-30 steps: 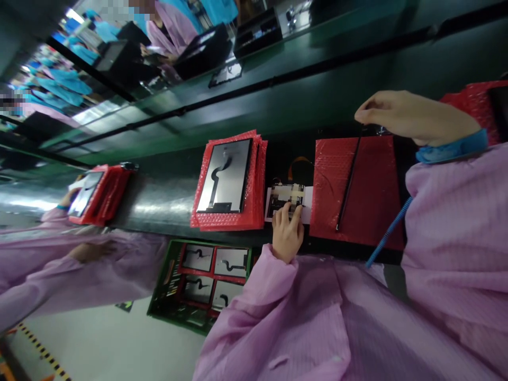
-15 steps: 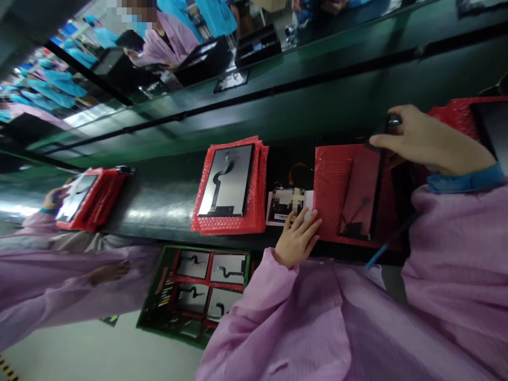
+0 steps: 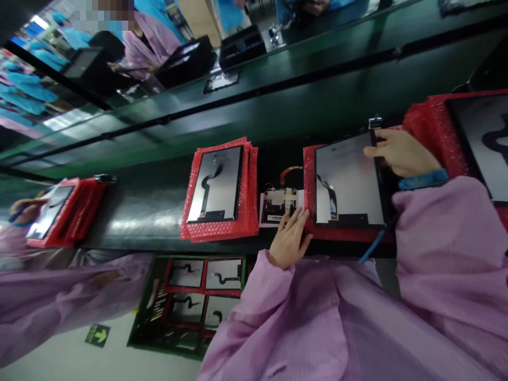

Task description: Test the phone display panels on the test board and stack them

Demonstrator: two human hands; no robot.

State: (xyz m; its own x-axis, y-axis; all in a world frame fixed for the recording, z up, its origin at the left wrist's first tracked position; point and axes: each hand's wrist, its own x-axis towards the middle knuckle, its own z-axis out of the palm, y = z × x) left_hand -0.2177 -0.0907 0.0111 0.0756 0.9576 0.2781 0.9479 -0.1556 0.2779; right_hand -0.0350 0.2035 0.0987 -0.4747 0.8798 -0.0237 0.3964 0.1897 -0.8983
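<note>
My right hand (image 3: 399,153) grips the far edge of a grey display panel (image 3: 349,180), which lies flat on a red bubble-wrap sheet (image 3: 309,225) with its black flex cable showing. My left hand (image 3: 289,239) rests with fingers stretched out on the lower left corner of that sheet, next to a small circuit board (image 3: 278,205) with an orange ribbon. A blue coiled wrist strap (image 3: 371,246) hangs from my right sleeve.
A stack of red bubble wrap with another panel (image 3: 216,185) lies to the left. More red wrap with a panel (image 3: 480,143) is at the right edge. A green crate (image 3: 159,296) of panels stands below the bench. Another person (image 3: 24,211) works at the far left.
My right hand has swung the panel down from an upright tilt until it lies flat on the red sheet. My left hand shifted from the circuit board to the sheet's corner.
</note>
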